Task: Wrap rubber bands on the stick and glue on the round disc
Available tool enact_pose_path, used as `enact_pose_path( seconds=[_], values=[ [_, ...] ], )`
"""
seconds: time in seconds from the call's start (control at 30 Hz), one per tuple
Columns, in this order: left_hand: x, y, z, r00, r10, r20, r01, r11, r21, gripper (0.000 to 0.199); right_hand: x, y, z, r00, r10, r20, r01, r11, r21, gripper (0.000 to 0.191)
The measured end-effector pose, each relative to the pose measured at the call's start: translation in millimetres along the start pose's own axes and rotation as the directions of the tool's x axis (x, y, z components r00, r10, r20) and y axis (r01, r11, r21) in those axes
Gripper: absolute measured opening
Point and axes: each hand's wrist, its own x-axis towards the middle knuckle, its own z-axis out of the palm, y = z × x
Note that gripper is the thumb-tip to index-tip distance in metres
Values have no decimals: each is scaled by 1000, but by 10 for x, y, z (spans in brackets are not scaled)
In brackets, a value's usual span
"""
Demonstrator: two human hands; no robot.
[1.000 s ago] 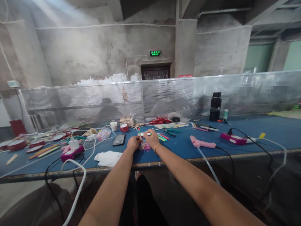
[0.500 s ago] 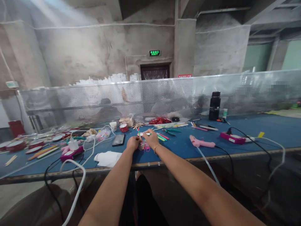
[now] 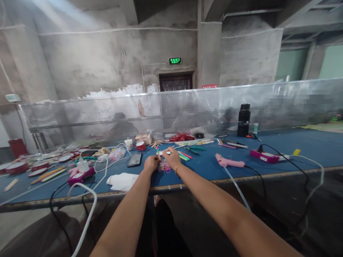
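- The room is a bit dim and gray.
- Pale streaks of glare (image 3: 63, 16) smear the top left.
- The exit sign (image 3: 175, 61) glows bright green.
- It is dark under the table (image 3: 284, 144), which looks stretched at the sides.
- The tiny colourful loops (image 3: 164, 166) look fuzzy.
- Blocky squares cover the phone (image 3: 134, 160).

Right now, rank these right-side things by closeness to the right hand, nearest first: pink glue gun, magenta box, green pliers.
From the right hand, head view:
1. Green pliers, just right, slightly farther back.
2. Pink glue gun, farther right.
3. Magenta box, rightmost.
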Motion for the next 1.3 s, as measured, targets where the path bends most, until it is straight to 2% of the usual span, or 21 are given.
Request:
enact_pose_path(
  seconds=[0.13, 0.3, 0.47, 0.73, 0.9, 1.3],
  values=[
    [-12, 17, -4, 1000, -10, 2, 10, 1000, -6, 18, 5, 15, -5, 999, 17, -29, -17, 1000, -12, 13],
    [-28, 32, -5, 1000, -3, 6, 2, 1000, 11, 18, 4, 24, -1, 1000, -12, -8, 12, 1000, 12, 15],
    [-44, 37, -13, 1000, -20, 6, 20, 1000, -3, 19, 4, 13, -18, 999, 22, -36, -23, 1000, -19, 16],
    [-40, 33, -16, 1000, -12, 2, 12, 1000, 3, 19, -4, 17, 14, 1000, -9, 8, 9, 1000, 24, 12],
    [-29, 25, -13, 1000, -23, 5, 23, 1000, 4, 20, 3, 16, 4, 1000, 18, -6, -18, 1000, 5, 13],
    [1, -3, 11, 1000, -8, 3, 8, 1000, 11, 19, -5, 3, 6, 1000, -10, 7, 9, 999, 32, 15]
  ],
)
